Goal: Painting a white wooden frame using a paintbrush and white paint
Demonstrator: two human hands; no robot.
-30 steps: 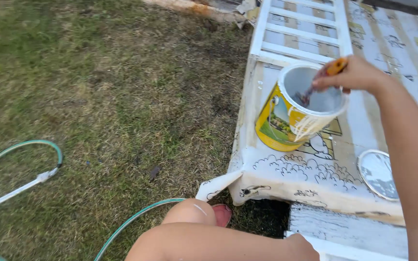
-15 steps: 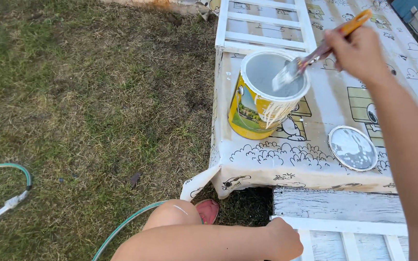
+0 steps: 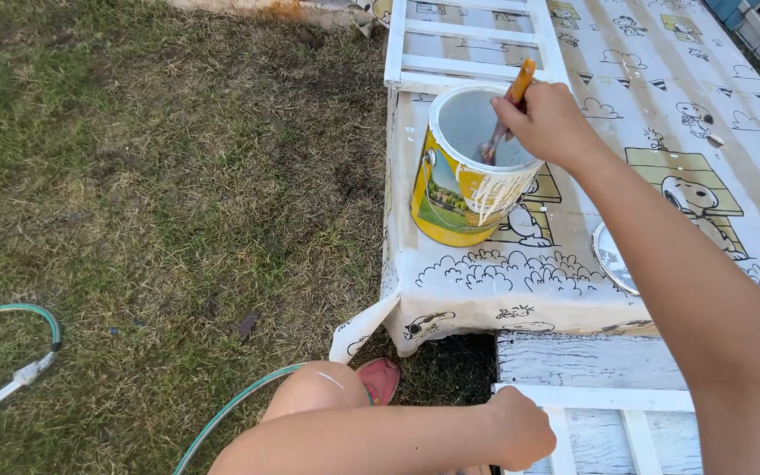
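The right hand [image 3: 549, 123] is being held clenched around the orange handle of a paintbrush [image 3: 505, 110], at upper centre of the frame. The brush is tilted, handle up and to the right, and its bristle end is being dipped inside the open paint can [image 3: 468, 167]; whether the bristles are touching paint cannot be told. The can is standing upright just below and left of the right hand, its label yellow and green, with white paint running down its outer wall under the rim.

The left hand [image 3: 521, 428] is being held closed at lower centre, its fingers curled over the edge of a white-painted wooden frame [image 3: 604, 400]; the grip itself is partly hidden by the knuckles. A bare knee [image 3: 317, 387] is showing just left of that forearm, with a red shoe [image 3: 382, 378] beside it.

The can is resting on a cartoon-printed sheet [image 3: 661, 114] spread over the ground across the upper right of the frame. The round can lid [image 3: 613, 259] is lying flat on the sheet, right of the can and partly hidden by the right forearm. A white slatted frame [image 3: 468, 40] is lying on the sheet just above the can.

Grass [image 3: 151, 202] is filling the left half. A green garden hose [image 3: 24, 312] is curving at lower left.
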